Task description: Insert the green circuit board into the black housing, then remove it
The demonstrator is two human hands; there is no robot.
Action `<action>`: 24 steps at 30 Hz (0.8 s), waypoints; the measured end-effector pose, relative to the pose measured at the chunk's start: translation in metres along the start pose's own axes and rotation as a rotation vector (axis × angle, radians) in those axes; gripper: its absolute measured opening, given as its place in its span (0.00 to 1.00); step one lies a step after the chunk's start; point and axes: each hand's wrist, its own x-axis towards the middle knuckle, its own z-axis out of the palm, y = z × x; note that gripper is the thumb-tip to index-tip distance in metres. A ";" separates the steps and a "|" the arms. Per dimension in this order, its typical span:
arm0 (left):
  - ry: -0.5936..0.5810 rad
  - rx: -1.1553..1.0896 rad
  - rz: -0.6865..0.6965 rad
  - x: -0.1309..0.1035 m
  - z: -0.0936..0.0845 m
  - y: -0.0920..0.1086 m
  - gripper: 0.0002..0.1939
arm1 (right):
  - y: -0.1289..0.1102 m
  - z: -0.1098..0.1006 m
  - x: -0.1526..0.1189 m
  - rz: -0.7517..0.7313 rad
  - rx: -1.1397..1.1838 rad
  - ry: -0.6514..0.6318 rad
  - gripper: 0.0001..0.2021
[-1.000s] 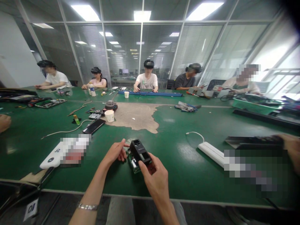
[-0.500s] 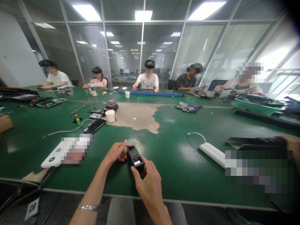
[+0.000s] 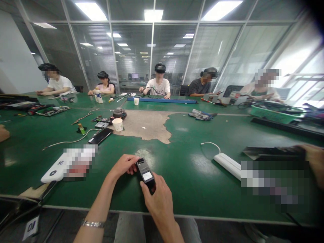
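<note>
A small black device with a pale screen is held just above the green table, tilted toward me. My right hand grips its near end, thumb on the left side and fingers round the right. At the far end, my left hand has its fingers curled, with the fingertips against the device's top left corner. A silver bracelet circles my left wrist.
To the left lie a white case, a black phone and a paper cup. A white power strip is at the right, near another person's hand. Gloves lie farther back. Several people sit across the table.
The fingers of my left hand have closed in on the far end of the device. The device's pale screen shows more fully. The whole view has shifted slightly.
</note>
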 end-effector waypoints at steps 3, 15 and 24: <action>0.024 -0.020 -0.012 0.001 0.000 -0.001 0.31 | -0.003 -0.001 0.001 -0.002 0.040 0.017 0.15; 0.074 -0.123 -0.052 -0.002 0.002 0.001 0.39 | 0.016 -0.035 0.032 0.017 0.153 0.173 0.18; 0.059 -0.061 -0.055 -0.003 0.004 0.001 0.37 | 0.050 -0.026 0.026 0.085 -0.088 0.113 0.19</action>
